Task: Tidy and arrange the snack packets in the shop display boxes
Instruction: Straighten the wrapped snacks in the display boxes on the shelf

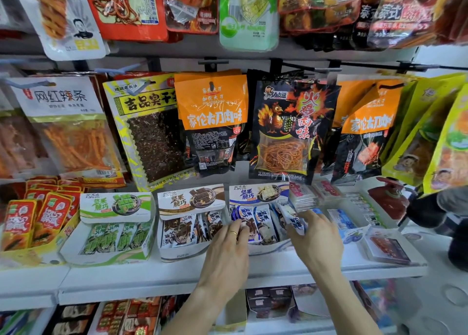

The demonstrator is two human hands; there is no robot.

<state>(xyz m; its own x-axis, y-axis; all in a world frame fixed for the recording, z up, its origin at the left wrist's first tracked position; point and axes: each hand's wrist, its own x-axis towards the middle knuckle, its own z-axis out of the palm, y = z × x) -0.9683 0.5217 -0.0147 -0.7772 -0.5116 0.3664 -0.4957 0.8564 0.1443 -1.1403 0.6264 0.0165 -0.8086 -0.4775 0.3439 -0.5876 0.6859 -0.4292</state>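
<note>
**Both hands in the blue snack box on the white shelf**

So this is a shop aisle, white shelf [278,269] running across the middle with a row of open display boxes on it. Taking the blue box [263,249] as the landmark: the left hand [225,253] sits at its front left corner, fingers loosely bent and touching the blue snack packets [260,223] standing inside, with a ring on one finger. The right hand [316,241] is at the box's right side, fingers curled round one blue packet [291,217] that's tilted up out of the row.

Just left of the blue box is a brown box [182,252] with brown packets, then a green box [109,256] further left, and red packets [33,223] in a yellow tray beyond that. Right of the blue box lie some clear flat packs [387,248]. Above and behind it, big bags hang from hooks: orange bag [211,117], black chicken bag [293,129]. More stock sits on the shelf below.
</note>
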